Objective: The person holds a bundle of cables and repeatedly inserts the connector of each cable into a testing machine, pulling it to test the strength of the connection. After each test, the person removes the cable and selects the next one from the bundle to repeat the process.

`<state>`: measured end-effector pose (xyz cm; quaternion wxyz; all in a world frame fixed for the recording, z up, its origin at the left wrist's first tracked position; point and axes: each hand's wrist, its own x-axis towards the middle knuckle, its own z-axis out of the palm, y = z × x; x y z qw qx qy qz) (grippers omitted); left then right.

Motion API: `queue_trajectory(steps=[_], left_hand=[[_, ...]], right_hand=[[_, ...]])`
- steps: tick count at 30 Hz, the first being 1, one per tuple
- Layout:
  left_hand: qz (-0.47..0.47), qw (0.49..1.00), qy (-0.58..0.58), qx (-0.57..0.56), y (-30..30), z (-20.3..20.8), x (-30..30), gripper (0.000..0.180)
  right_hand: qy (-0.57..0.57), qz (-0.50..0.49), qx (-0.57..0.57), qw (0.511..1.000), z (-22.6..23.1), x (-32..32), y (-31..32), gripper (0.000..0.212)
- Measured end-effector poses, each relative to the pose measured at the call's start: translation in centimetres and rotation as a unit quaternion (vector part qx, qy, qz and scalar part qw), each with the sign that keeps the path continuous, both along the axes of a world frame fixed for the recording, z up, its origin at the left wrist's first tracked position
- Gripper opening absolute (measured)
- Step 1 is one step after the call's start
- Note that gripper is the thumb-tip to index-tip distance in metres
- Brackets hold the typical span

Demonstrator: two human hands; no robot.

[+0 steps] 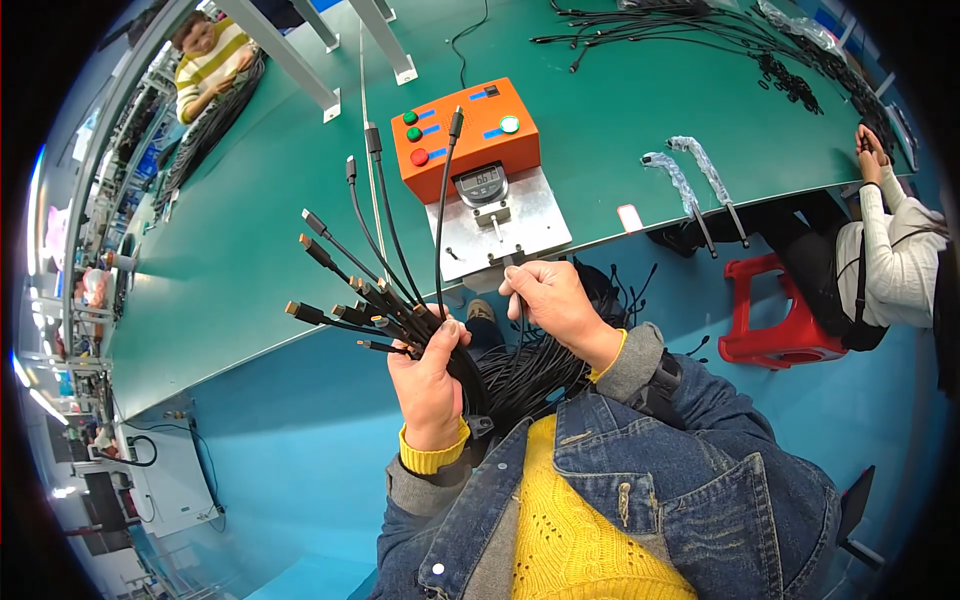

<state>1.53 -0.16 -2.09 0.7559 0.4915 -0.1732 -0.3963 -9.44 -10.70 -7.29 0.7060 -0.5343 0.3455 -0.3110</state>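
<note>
My left hand (428, 385) is closed around a bunch of black cables (395, 312); their connector ends fan out up and to the left, several with metal tips. At the table's front edge, my right hand (562, 305) pinches a single black cable end (512, 260) against the front of a metal plate fixture (538, 215). Whether its tip sits inside the fixture is hidden. A digital gauge (480, 185) with a lit display is mounted on the plate, before an orange control box (460, 125) with green, red and white buttons. More black cable (520, 375) hangs in loops below my hands.
Two plastic-wrapped metal rods (680, 185) overhang the green table (280, 240) edge. Cables (640, 30) lie at the far right. A person (890, 250) sits at right on a red stool (775, 320); another person (210, 65) is at far left. Metal posts (385, 40) stand behind the box.
</note>
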Motion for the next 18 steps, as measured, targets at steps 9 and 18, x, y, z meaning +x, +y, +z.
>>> queue_trajectory(steps=[9,18], left_hand=[[-0.010,1.000,-0.008,-0.001,0.1,-0.4,0.1,0.015],[-0.040,0.998,-0.041,0.032,0.7,-0.2,-1.4,0.022]], right_hand=[[0.060,0.068,-0.049,0.995,-0.3,-1.0,0.2,0.029],[0.196,-0.085,-0.297,0.930,4.0,-4.1,-2.5,0.030]])
